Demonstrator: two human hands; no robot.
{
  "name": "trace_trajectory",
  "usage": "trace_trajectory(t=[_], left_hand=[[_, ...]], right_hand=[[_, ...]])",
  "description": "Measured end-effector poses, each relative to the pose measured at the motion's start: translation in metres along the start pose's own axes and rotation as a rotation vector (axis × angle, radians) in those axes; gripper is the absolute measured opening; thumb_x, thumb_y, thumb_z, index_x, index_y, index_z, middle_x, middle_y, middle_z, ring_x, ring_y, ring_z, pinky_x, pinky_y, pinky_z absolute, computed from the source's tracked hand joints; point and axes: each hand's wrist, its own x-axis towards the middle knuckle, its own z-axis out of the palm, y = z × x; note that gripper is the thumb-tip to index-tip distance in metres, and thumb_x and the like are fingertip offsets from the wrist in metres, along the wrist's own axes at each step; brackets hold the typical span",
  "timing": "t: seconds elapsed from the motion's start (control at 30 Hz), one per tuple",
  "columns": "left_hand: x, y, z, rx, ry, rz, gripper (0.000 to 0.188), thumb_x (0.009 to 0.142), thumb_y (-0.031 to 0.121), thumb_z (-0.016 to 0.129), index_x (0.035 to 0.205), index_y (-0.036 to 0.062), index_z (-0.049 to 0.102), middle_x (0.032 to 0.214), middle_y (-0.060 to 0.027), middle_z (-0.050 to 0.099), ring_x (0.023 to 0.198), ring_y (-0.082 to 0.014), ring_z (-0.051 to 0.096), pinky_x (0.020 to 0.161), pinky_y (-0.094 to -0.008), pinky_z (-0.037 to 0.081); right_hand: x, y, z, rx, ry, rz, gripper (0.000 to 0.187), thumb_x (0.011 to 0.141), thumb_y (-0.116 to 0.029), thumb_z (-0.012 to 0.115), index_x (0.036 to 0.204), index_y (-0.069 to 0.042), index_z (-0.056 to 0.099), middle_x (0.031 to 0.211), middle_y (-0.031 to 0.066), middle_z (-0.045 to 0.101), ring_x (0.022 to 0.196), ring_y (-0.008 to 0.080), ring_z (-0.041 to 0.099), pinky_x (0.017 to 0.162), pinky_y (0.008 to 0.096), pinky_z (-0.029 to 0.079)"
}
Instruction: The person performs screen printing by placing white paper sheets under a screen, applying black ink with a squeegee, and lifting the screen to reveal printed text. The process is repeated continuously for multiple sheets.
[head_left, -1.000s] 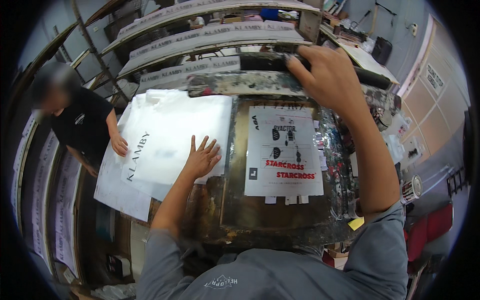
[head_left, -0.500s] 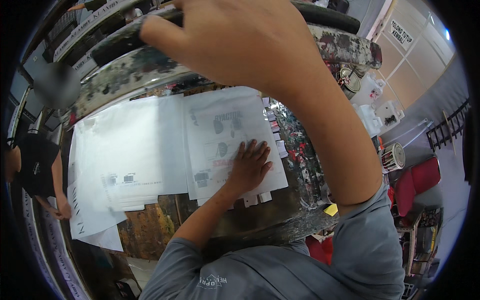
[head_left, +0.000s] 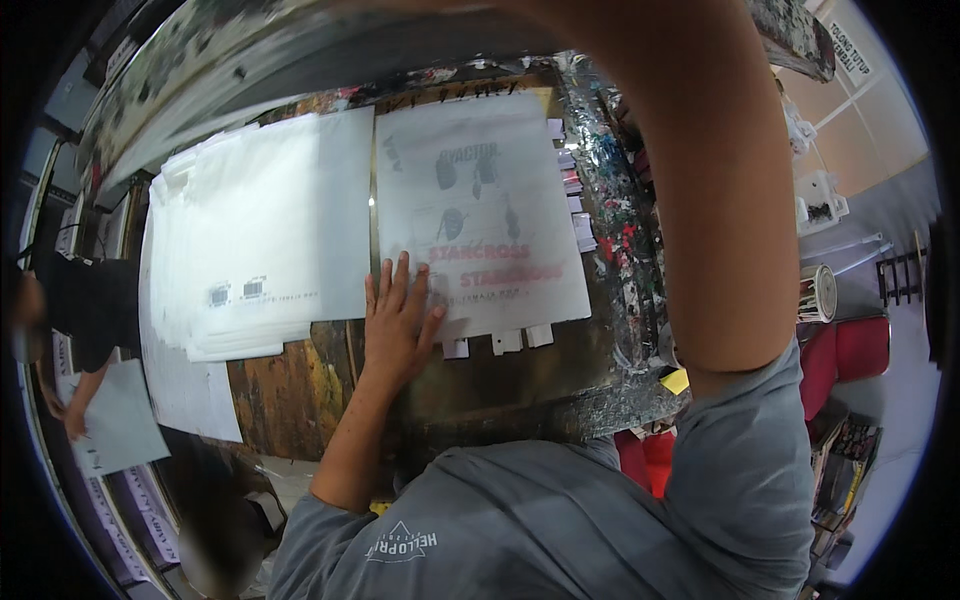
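My left hand lies with its fingers spread on the lower left edge of a thin whitish sheet, beside the seam to a stack of white sheets. Grey and red printing shows faintly on the thin sheet. My right forearm reaches up across the right side toward a long paint-stained frame at the far side. Only a blurred sliver of my right hand shows at the top edge; its fingers and any hold are hidden.
At left a co-worker's hand holds a white sheet. Small paper tabs stick out beside the printed sheet on the paint-spattered table. A paint can and red chair stand at right.
My left hand has slid left, from on the printed sheet to its left edge. My right hand has gone up, mostly out of view. The co-worker has taken a sheet away from the stack.
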Motion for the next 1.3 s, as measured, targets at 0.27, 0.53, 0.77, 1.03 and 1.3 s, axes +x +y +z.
trace_trajectory(t=[0.27, 0.53, 0.77, 1.03, 1.3], left_hand=[[-0.021, -0.007, 0.015, 0.040, 0.039, 0.064, 0.076, 0.107, 0.052, 0.058, 0.164, 0.0040, 0.045, 0.175, -0.0268, 0.030, 0.163, -0.0471, 0.025, 0.134, -0.0599, 0.013], [-0.019, -0.003, -0.021, -0.054, 0.334, 0.020, 0.085, 0.102, 0.044, 0.070, 0.168, 0.0024, 0.036, 0.173, -0.0264, 0.033, 0.163, -0.0438, 0.026, 0.134, -0.0548, 0.014], [-0.042, -0.029, -0.150, -1.628, 0.619, 0.183, 0.106, 0.093, 0.014, 0.088, 0.173, 0.0020, 0.019, 0.135, -0.0123, 0.069, 0.108, -0.0182, 0.070, 0.098, -0.0338, 0.058], [-0.129, -0.034, -0.053, -0.419, 0.297, -0.442, 0.093, 0.053, 0.046, 0.107, 0.126, 0.0005, 0.072, 0.122, -0.0082, 0.065, 0.116, -0.0271, 0.060, 0.104, -0.0471, 0.045], [-0.138, -0.060, -0.020, -0.086, 0.289, -0.317, 0.112, 0.048, 0.069, 0.098, 0.131, -0.0001, 0.072, 0.104, -0.0091, 0.058, 0.111, -0.0306, 0.049, 0.104, -0.0479, 0.032]], right_hand=[[0.003, -0.030, -0.010, 0.165, -0.049, 0.283, 0.062, 0.101, -0.044, 0.046, 0.075, 0.005, 0.073, 0.079, 0.0292, 0.072, 0.080, 0.0422, 0.074, 0.081, 0.0534, 0.059], [-0.002, -0.017, 0.019, 0.125, 0.235, 0.107, 0.061, 0.098, -0.048, 0.051, 0.087, 0.009, 0.071, 0.080, 0.0284, 0.073, 0.079, 0.0462, 0.072, 0.088, 0.0531, 0.055], [-0.093, -0.064, 0.057, 0.054, 0.074, 0.118, 0.077, 0.096, -0.047, 0.067, 0.148, 0.007, 0.052, 0.091, 0.0193, 0.068, 0.089, 0.0369, 0.064, 0.088, 0.0497, 0.044], [-0.230, -0.092, 0.142, 0.477, -0.534, 0.107, 0.038, 0.095, -0.044, 0.076, 0.114, -0.011, 0.076, 0.103, 0.0109, 0.068, 0.100, 0.0331, 0.065, 0.085, 0.0505, 0.052], [-0.268, -0.116, 0.198, 0.399, -0.294, 0.036, 0.048, 0.082, -0.034, 0.088, 0.121, -0.011, 0.070, 0.103, 0.0081, 0.067, 0.099, 0.0307, 0.066, 0.082, 0.0427, 0.058]])
